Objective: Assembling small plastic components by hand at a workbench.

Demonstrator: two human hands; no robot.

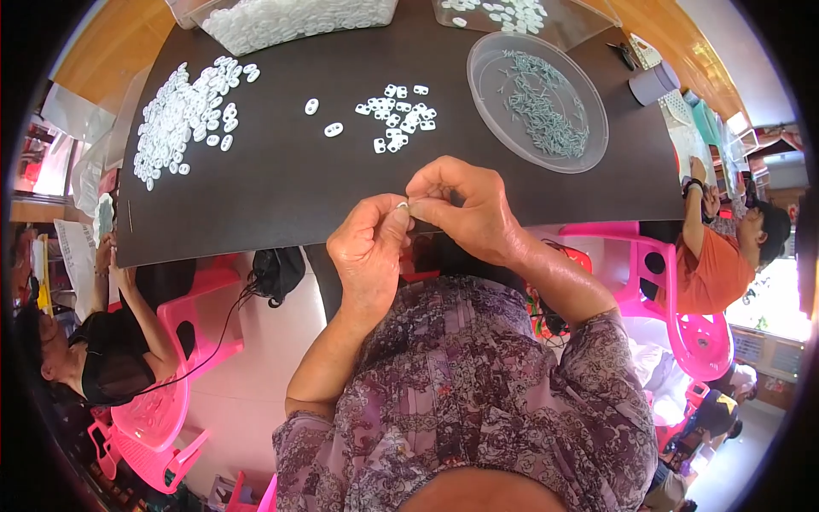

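left hand (367,252)'s pinching a small white piece (402,206) by the near edge of the table (281,171) — right hand (465,205) up against it, can't tell from here what that one's got — tub (488,85) of thin grey bits (546,111) beyond

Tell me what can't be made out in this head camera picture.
In the head view:
Small white piece: shape mostly hidden by the left hand and right hand.
Clear rectangular plastic bin: far side cut off by the top edge.
Thin grey-green fasteners in the round clear plastic tray: too small to tell exact kind.
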